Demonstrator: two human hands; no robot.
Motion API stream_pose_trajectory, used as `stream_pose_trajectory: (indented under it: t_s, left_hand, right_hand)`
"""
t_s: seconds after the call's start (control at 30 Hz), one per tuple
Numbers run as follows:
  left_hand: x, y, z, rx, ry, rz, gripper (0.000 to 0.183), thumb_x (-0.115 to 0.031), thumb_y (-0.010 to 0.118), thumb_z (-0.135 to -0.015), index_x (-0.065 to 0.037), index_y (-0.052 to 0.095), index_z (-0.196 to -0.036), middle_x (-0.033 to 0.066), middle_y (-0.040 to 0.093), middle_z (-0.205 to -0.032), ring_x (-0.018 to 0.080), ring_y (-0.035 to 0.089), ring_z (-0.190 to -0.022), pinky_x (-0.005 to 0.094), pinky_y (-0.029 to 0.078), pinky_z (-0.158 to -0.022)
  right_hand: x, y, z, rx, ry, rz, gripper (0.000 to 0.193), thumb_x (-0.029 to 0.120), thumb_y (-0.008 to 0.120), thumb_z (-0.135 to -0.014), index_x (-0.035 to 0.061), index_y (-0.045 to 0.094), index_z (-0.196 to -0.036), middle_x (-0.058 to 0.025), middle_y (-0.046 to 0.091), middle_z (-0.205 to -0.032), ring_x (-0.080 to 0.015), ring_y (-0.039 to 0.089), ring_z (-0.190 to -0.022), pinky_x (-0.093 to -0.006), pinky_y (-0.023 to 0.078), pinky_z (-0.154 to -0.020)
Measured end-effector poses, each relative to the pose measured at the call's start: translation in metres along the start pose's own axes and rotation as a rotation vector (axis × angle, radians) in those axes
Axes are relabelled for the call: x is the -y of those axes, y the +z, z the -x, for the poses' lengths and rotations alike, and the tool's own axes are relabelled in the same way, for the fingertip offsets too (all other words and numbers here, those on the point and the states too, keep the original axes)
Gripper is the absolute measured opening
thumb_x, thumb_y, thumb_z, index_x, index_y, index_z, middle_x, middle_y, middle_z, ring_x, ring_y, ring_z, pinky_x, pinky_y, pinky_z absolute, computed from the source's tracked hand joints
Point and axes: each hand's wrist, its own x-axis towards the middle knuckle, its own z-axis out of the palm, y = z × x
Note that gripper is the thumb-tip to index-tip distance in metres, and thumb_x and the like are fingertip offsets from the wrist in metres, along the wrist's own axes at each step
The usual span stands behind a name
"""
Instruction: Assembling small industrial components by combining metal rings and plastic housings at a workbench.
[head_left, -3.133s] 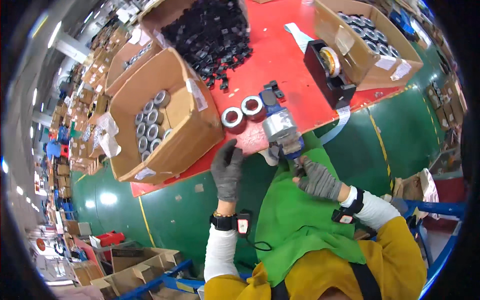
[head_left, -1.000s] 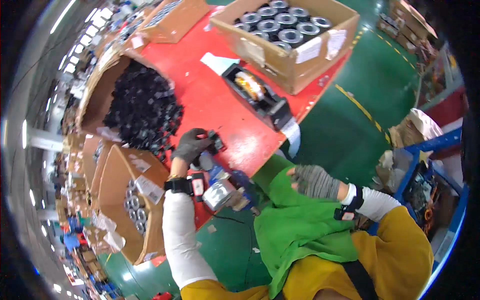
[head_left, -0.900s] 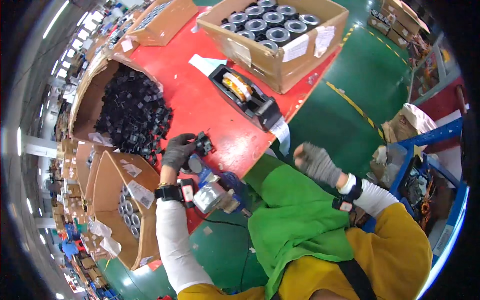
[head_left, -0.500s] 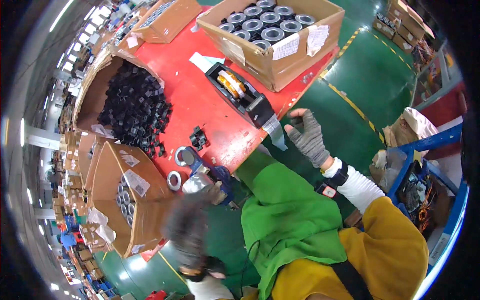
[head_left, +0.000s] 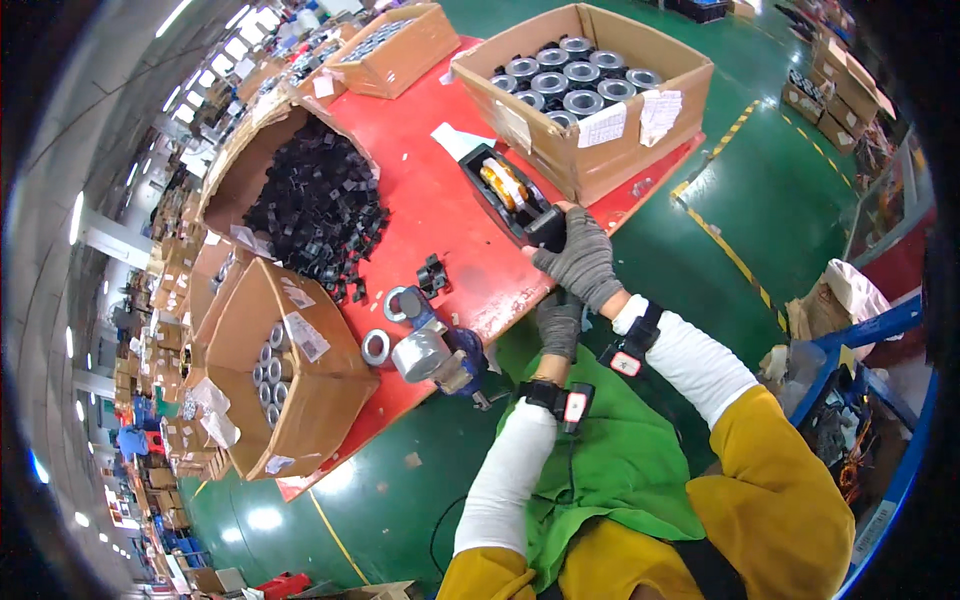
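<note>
Tape dispenser [head_left: 522, 208] sits by the near edge of the red table [head_left: 410, 225], just beside a carton [head_left: 605, 170] of metal rings [head_left: 568, 103]. I record the right hand [head_left: 580, 262] over its near end, fingers partly spread; the left hand [head_left: 558, 325] is curled just below — I cannot tell whether it holds anything. In my judgement, a hard pull could drag the dispenser off the edge. Surface: scuffed — black clips [head_left: 433, 277] near a blue vise [head_left: 468, 347]. Room: green floor [head_left: 680, 310], yellow-and-black lines [head_left: 741, 264].
</note>
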Motion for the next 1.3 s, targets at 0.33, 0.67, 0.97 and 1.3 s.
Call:
stream_pose_trajectory:
  t_s: [0.33, 0.67, 0.97, 1.3]
  left_hand:
    - [-0.018, 0.01, 0.074, 0.272, -0.312, 0.321, 0.038, -0.026, 0.07, -0.074, 0.004, 0.063, -0.098, 0.0092, 0.065, -0.091, 0.0165, 0.057, -0.078, 0.0307, 0.046, -0.072]
    - [-0.056, -0.019, 0.084, 0.391, -0.275, 0.709, 0.031, -0.004, 0.064, -0.076, -0.001, 0.057, -0.106, 0.0037, 0.061, -0.097, 0.0139, 0.057, -0.087, 0.0277, 0.045, -0.078]
    - [-0.06, -0.02, 0.085, 0.444, -0.301, 0.645, 0.033, -0.004, 0.064, -0.074, 0.0, 0.059, -0.106, 0.0038, 0.062, -0.094, 0.0141, 0.057, -0.086, 0.0277, 0.045, -0.079]
    - [-0.067, -0.024, 0.08, 0.428, -0.335, 0.672, 0.03, -0.002, 0.063, -0.075, 0.0, 0.062, -0.104, 0.0043, 0.064, -0.094, 0.0138, 0.058, -0.085, 0.0265, 0.045, -0.079]
  right_hand:
    - [-0.002, -0.023, -0.003, 0.061, 0.066, -0.027, 0.076, 0.044, 0.076, -0.063, 0.001, 0.045, -0.117, -0.0205, 0.059, -0.103, -0.0328, 0.058, -0.097, -0.0396, 0.046, -0.084]
    - [-0.056, -0.107, 0.034, 0.261, 0.039, -0.336, 0.031, 0.024, 0.068, -0.078, 0.0049, 0.06, -0.101, -0.0109, 0.063, -0.098, -0.0225, 0.061, -0.089, -0.0337, 0.048, -0.081]
    - [-0.054, -0.122, 0.078, 0.323, -0.411, -0.166, 0.018, 0.008, 0.069, -0.067, 0.0063, 0.061, -0.083, -0.0104, 0.06, -0.092, -0.0281, 0.057, -0.087, -0.0362, 0.047, -0.076]
    - [-0.042, -0.112, 0.068, 0.372, -0.527, 0.071, 0.018, 0.017, 0.067, -0.065, 0.0062, 0.058, -0.076, -0.0114, 0.055, -0.085, -0.0313, 0.054, -0.083, -0.0409, 0.044, -0.075]
